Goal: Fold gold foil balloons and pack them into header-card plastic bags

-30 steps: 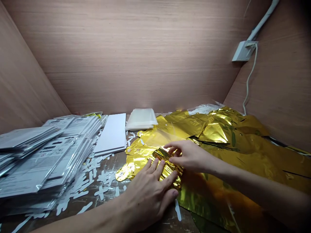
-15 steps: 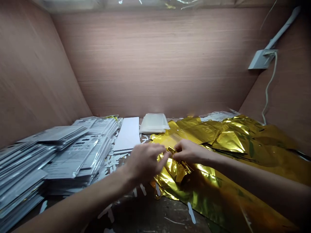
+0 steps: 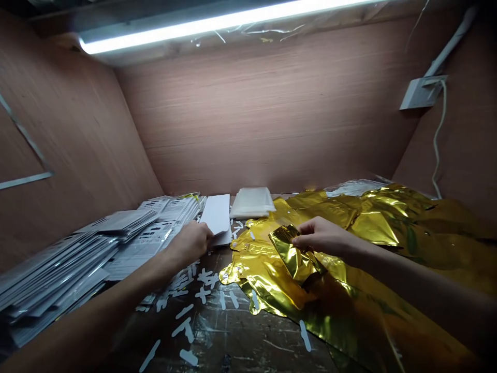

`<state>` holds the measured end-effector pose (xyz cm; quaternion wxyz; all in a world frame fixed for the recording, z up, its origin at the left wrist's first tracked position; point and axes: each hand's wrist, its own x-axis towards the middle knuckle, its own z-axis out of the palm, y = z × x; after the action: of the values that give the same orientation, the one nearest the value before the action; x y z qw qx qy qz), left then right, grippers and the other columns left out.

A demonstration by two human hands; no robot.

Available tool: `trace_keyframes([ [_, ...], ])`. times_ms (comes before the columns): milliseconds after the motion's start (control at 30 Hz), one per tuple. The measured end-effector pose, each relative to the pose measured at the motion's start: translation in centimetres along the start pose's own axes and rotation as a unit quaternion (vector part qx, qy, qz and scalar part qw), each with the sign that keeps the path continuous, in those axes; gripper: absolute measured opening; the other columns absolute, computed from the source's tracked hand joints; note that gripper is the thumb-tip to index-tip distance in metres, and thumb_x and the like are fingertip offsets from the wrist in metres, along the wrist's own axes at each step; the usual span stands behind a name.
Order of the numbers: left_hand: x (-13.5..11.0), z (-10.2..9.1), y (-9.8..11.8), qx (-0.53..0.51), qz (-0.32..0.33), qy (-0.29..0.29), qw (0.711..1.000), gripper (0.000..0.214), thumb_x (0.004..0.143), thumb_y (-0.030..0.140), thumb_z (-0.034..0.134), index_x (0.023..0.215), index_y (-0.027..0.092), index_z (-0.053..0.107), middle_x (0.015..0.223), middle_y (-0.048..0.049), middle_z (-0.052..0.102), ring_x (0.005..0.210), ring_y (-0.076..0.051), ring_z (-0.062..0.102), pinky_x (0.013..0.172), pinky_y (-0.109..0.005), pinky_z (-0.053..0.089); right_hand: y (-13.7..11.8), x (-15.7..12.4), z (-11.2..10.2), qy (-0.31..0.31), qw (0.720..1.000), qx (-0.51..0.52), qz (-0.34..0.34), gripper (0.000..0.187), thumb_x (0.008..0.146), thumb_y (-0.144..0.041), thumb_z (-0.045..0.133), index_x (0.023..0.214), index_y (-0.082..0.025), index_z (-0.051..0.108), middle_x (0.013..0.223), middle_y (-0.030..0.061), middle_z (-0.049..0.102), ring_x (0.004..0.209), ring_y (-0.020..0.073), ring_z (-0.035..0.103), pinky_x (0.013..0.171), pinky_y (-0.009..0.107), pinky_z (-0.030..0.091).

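Observation:
My left hand (image 3: 193, 241) is closed at the near left corner of a stack of white cards (image 3: 217, 210). The top card's near edge bends up at its fingertips. Over on the right, my right hand (image 3: 320, 235) pinches a small folded piece of gold foil (image 3: 293, 254) between thumb and fingers. Beneath it lies a layer of large flat gold foil sheets (image 3: 267, 280) with rounded, lobed edges.
Stacks of clear-bagged printed cards (image 3: 143, 238) fill the left side. Clear plastic bags (image 3: 253, 202) lie at the back. White paper scraps (image 3: 186, 326) litter the dark tabletop (image 3: 248, 342). Wooden panels (image 3: 272, 114) enclose the back and sides, with a socket box (image 3: 421, 93) at right.
My left hand has left the gold foil and moved left to the white cards. My right hand keeps the folded foil, now flatter. The view has tilted up, showing the lamp.

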<state>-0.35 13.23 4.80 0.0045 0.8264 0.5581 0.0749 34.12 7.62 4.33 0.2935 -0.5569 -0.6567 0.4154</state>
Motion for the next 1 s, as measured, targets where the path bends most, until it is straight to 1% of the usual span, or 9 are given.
trace_keyframes([
  [200, -0.2, -1.5, -0.5, -0.017, -0.031, 0.08, 0.996, 0.027, 0.084, 0.021, 0.061, 0.097, 0.021, 0.085, 0.096, -0.0087, 0.082, 0.084, -0.025, 0.073, 0.078, -0.031, 0.05, 1.0, -0.9, -2.2, 0.04, 0.999, 0.007, -0.006, 0.035, 0.077, -0.043, 0.074, 0.061, -0.018, 0.055, 0.059, -0.0037, 0.046, 0.057, 0.0117, 0.037, 0.056, 0.029, 0.026],
  [400, 0.4, -3.6, -1.7, -0.067, -0.093, 0.115, 0.987, 0.022, 0.067, 0.035, 0.085, 0.085, 0.022, 0.085, 0.081, -0.0024, 0.081, 0.076, -0.022, 0.074, 0.069, -0.027, 0.051, 2.6, -1.6, -3.6, 0.091, 0.993, 0.08, -0.005, 0.043, 0.074, -0.045, 0.079, 0.059, -0.019, 0.048, 0.057, -0.0053, 0.04, 0.055, 0.0098, 0.03, 0.053, 0.029, 0.018],
  [567, 1.0, -4.7, -2.7, -0.093, -0.128, 0.138, 0.978, 0.028, 0.057, 0.041, 0.09, 0.076, 0.022, 0.081, 0.071, 0.001, 0.078, 0.074, -0.022, 0.073, 0.062, -0.027, 0.047, 3.6, -1.8, -3.6, 0.095, 0.988, 0.121, 0.003, 0.042, 0.069, -0.048, 0.082, 0.06, -0.018, 0.054, 0.058, -0.0033, 0.047, 0.056, 0.0099, 0.034, 0.053, 0.029, 0.02],
  [667, 0.7, -5.0, -2.3, -0.12, -0.129, 0.161, 0.971, 0.037, 0.053, 0.047, 0.093, 0.074, 0.019, 0.078, 0.066, 0.0013, 0.075, 0.07, -0.021, 0.071, 0.057, -0.026, 0.043, 3.7, -2.1, -3.4, 0.095, 0.989, 0.116, 0.0, 0.04, 0.071, -0.047, 0.081, 0.062, -0.017, 0.057, 0.06, -0.0027, 0.049, 0.057, 0.0102, 0.036, 0.054, 0.028, 0.022],
  [733, -0.2, -5.0, -0.9, -0.133, -0.094, 0.195, 0.967, 0.034, 0.059, 0.047, 0.09, 0.073, 0.019, 0.078, 0.065, 0.001, 0.074, 0.066, -0.019, 0.068, 0.056, -0.026, 0.042, 3.6, -2.4, -3.4, 0.093, 0.989, 0.119, -0.002, 0.038, 0.072, -0.046, 0.081, 0.064, -0.016, 0.058, 0.061, -0.0027, 0.05, 0.057, 0.0099, 0.036, 0.054, 0.028, 0.023],
  [800, -2.0, -4.3, 1.8, -0.138, -0.027, 0.207, 0.968, 0.022, 0.068, 0.041, 0.085, 0.073, 0.02, 0.079, 0.066, 0.0007, 0.074, 0.063, -0.017, 0.066, 0.056, -0.026, 0.043, 3.5, -2.5, -3.5, 0.098, 0.985, 0.145, 0.005, 0.038, 0.071, -0.045, 0.082, 0.066, -0.017, 0.058, 0.062, -0.0028, 0.049, 0.057, 0.0099, 0.037, 0.052, 0.027, 0.025],
  [867, -4.6, -2.4, 5.4, -0.138, 0.053, 0.163, 0.976, 0.006, 0.077, 0.027, 0.076, 0.077, 0.024, 0.081, 0.071, 0.0011, 0.076, 0.06, -0.016, 0.065, 0.057, -0.026, 0.045, 3.5, -2.6, -3.5, 0.109, 0.977, 0.18, 0.022, 0.039, 0.069, -0.046, 0.083, 0.067, -0.018, 0.056, 0.063, -0.0026, 0.049, 0.056, 0.0103, 0.039, 0.051, 0.027, 0.028],
  [933, -7.4, 0.6, 9.2, -0.099, 0.124, 0.108, 0.981, 0.017, 0.073, 0.015, 0.072, 0.077, 0.03, 0.08, 0.075, 0.003, 0.076, 0.059, -0.015, 0.066, 0.057, -0.027, 0.046, 3.5, -2.8, -3.2, 0.116, 0.973, 0.198, 0.037, 0.041, 0.068, -0.048, 0.083, 0.068, -0.019, 0.055, 0.063, -0.0026, 0.049, 0.054, 0.0104, 0.038, 0.049, 0.027, 0.028],
  [1000, -9.7, 3.7, 12.5, -0.064, 0.214, 0.048, 0.974, 0.005, 0.072, 0.023, 0.078, 0.072, 0.027, 0.075, 0.07, 0.0019, 0.073, 0.056, -0.018, 0.066, 0.051, -0.027, 0.044, 3.6, -3.1, -2.5, 0.101, 0.974, 0.196, 0.049, 0.041, 0.069, -0.047, 0.085, 0.069, -0.018, 0.056, 0.062, -0.0031, 0.048, 0.052, 0.0092, 0.035, 0.047, 0.026, 0.024],
])
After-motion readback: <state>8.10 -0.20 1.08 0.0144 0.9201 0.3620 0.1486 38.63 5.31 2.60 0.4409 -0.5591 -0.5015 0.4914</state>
